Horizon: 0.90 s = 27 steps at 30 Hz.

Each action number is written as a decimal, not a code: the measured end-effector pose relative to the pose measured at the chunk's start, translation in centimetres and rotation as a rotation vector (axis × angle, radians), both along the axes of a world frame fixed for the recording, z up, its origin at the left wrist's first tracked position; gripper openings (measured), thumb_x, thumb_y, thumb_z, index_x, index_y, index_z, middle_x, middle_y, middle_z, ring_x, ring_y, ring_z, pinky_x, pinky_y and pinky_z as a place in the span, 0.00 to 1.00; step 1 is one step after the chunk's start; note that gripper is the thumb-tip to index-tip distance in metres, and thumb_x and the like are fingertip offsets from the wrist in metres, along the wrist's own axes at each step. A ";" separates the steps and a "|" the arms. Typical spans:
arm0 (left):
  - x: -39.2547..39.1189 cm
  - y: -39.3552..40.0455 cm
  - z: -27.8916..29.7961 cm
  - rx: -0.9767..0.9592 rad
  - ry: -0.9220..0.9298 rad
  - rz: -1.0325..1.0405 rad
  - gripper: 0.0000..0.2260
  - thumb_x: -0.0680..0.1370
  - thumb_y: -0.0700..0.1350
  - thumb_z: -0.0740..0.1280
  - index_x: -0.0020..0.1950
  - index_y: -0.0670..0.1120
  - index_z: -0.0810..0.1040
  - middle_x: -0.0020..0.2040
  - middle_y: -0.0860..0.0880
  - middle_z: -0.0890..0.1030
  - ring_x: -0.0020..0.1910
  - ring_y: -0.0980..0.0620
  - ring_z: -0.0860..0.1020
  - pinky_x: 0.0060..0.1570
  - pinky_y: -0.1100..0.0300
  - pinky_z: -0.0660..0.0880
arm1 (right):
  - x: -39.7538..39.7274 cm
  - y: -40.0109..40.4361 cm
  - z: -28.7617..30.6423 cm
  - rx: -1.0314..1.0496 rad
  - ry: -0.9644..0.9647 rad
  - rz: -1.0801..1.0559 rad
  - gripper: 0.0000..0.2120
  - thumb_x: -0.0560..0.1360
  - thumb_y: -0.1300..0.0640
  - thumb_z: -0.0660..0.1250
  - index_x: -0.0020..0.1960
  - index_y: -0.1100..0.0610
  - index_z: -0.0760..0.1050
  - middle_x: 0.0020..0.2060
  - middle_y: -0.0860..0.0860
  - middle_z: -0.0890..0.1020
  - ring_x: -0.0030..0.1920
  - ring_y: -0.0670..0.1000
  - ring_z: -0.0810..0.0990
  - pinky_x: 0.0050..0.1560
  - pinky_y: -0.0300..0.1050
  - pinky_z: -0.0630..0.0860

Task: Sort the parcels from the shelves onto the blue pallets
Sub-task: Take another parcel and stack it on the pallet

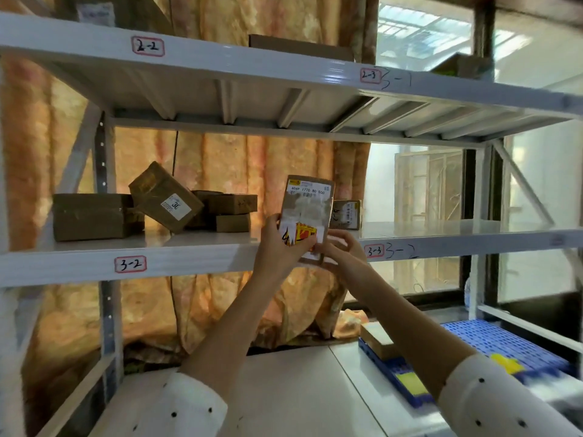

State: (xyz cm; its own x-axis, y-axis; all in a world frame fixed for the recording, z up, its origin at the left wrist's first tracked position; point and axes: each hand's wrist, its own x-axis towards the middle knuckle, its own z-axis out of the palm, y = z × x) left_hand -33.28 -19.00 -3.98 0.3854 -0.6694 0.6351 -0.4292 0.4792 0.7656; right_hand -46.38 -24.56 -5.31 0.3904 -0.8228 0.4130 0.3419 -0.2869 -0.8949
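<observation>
Here I see the left hand (280,244) and right hand (339,247) both gripping an upright parcel (307,209) before the shelf (189,257); its label looks partly torn, perhaps.

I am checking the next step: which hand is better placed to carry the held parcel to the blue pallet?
Right, probably. Both hands grip the parcel, but the blue pallet lies low on the right hand's side.

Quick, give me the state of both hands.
Left hand: gripping the parcel's lower left edge.
Right hand: gripping the same parcel's lower right corner.
</observation>
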 end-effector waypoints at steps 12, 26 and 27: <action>-11.4 -4.3 -5.2 0.278 -0.215 -0.052 0.47 0.60 0.62 0.78 0.69 0.45 0.59 0.64 0.47 0.71 0.64 0.45 0.72 0.58 0.49 0.74 | -12.5 1.1 -6.0 0.080 0.162 -0.217 0.20 0.74 0.64 0.69 0.65 0.57 0.70 0.56 0.58 0.80 0.52 0.57 0.82 0.53 0.51 0.79; -27.5 -8.1 -11.7 0.649 -0.302 -0.284 0.50 0.68 0.63 0.72 0.77 0.42 0.47 0.73 0.41 0.63 0.72 0.41 0.64 0.67 0.46 0.64 | -27.6 1.0 -10.0 0.042 1.193 -0.896 0.23 0.76 0.55 0.68 0.68 0.59 0.68 0.62 0.57 0.76 0.61 0.55 0.75 0.56 0.46 0.72; -28.7 -8.5 -12.0 0.652 -0.299 -0.289 0.50 0.69 0.63 0.72 0.77 0.42 0.48 0.73 0.41 0.63 0.71 0.41 0.64 0.67 0.47 0.64 | -28.6 0.9 -10.0 0.020 1.246 -0.912 0.23 0.75 0.54 0.67 0.68 0.58 0.68 0.62 0.56 0.76 0.61 0.55 0.75 0.55 0.46 0.72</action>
State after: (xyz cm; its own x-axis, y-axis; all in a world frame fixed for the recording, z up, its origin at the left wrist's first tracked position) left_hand -62.00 -27.54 -15.94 0.0130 -0.9917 0.1278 -0.5886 0.0958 0.8027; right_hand -75.00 -23.69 -15.36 -0.1536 -0.9669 0.2039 -0.8782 0.0390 -0.4767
